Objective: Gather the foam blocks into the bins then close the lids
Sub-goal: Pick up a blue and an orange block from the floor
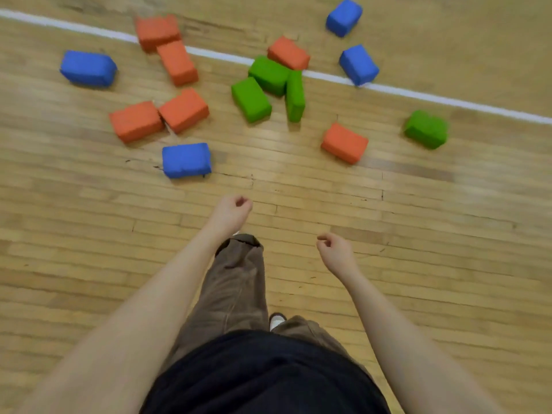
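Note:
Several foam blocks in orange, blue and green lie scattered on the wooden floor ahead of me. Nearest are a blue block point(186, 159) and an orange block point(344, 143). A cluster of green blocks point(268, 75) lies by the white line, and a lone green block point(426, 129) sits at the right. My left hand point(231, 213) hangs above the floor just short of the blue block, fingers loosely curled and holding nothing. My right hand point(336, 251) hangs lower and to the right, also loosely curled and holding nothing. No bin is in view.
A white painted line point(418, 95) crosses the wooden floor diagonally behind the blocks. My legs in brown trousers point(239, 288) step forward between my arms. Bare floor lies between me and the blocks.

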Tool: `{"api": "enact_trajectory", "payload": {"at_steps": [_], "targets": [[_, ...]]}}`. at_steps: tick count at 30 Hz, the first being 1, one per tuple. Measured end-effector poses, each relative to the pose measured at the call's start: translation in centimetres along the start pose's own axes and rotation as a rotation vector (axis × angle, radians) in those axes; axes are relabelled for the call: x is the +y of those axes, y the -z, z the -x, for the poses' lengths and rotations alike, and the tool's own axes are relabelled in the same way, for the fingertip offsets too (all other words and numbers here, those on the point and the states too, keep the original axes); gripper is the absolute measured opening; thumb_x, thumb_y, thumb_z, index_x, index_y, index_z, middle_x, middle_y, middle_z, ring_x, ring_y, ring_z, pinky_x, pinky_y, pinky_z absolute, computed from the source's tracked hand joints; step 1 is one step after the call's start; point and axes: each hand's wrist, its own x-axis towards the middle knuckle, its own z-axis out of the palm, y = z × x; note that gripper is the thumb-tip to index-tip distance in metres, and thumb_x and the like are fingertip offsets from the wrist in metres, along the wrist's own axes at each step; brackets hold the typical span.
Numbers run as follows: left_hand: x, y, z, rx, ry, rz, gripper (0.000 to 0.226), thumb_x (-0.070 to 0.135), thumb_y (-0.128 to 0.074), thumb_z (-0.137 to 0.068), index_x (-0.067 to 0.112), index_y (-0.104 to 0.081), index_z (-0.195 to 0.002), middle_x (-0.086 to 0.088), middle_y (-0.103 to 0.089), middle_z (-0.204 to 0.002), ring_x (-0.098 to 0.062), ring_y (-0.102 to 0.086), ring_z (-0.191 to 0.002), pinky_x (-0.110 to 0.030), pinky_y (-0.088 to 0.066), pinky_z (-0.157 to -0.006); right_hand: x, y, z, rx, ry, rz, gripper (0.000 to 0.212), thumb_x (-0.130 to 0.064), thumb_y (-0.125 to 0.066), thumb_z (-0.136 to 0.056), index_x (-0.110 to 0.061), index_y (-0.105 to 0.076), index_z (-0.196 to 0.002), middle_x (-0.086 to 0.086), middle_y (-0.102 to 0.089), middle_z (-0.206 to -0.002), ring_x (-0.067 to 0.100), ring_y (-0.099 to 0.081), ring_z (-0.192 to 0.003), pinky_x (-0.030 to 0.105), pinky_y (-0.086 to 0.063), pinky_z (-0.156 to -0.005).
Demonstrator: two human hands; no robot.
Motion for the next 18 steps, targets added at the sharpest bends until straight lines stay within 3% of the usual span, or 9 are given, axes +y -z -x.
{"api": "enact_trajectory", "payload": {"at_steps": [6,12,18], "targets": [[2.9,8.7,-11.0,-0.096,-0.022,-0.120,0.024,0.024,-0.046,-0.096,0.010,-0.060,-0.110,-0.003,-0.061,-0.103,-0.021,-0.059,-0.096,-0.030,-0.043,-0.078,-12.0,0.0,-9.1,0.039,-0.064,-0.091,0.036,-0.021,-0.042,-0.098,-0.008,-0.057,-0.127,0.009,-0.061,-0.118,0.020,-0.056,-0.092,0.026,-0.041,-0.076],[0.4,20.1,-18.1,0.057,0.168,-0.045,0.023,0.025,-0.045,-0.096,0.010,-0.060,-0.105,-0.005,-0.062,-0.103,-0.023,-0.059,-0.095,-0.032,-0.045,-0.074,-28.3,-0.6,-18.0,-0.020,0.120,-0.026,0.035,-0.022,-0.040,-0.097,-0.011,-0.057,-0.126,0.005,-0.062,-0.104,0.016,-0.053,-0.079,0.026,-0.039,-0.065],[-4.6,26.0,-20.7,0.198,0.422,0.162,0.023,0.019,-0.045,-0.093,0.004,-0.062,-0.093,-0.008,-0.059,-0.083,-0.024,-0.056,-0.081,-0.035,-0.048,-0.073,-42.0,-4.0,-26.2,-0.157,0.296,0.107,0.034,-0.022,-0.043,-0.095,-0.015,-0.058,-0.124,0.006,-0.062,-0.112,0.014,-0.053,-0.085,0.025,-0.038,-0.074]]}}
